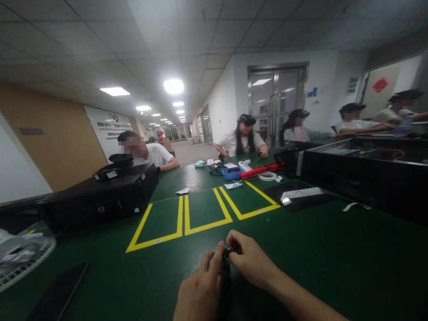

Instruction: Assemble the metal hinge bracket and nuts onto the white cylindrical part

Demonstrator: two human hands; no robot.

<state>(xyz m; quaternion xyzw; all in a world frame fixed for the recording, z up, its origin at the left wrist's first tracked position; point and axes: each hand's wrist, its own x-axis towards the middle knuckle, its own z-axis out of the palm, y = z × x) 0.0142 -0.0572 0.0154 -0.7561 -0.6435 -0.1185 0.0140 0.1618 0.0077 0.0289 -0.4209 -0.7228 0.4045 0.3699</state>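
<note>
Near the front of the green table (287,240), my two hands meet over a small dark object (226,263). My left hand (203,283) is closed around its left side, with the fingers pointing away from me. From the right, my right hand (247,256) pinches the object's upper end between thumb and bent forefinger. Most of the object is covered by my fingers, so its kind cannot be made out. Just beyond my hands, yellow tape outlines (182,216) mark the tabletop.
A black case (96,200) stands at left, a large black open box (361,169) at right. Further back lie a blue tray (232,174), a tape roll (267,176) and paper scraps. A white basket (43,252) and dark flat panel (60,292) are front left. Several people sit around.
</note>
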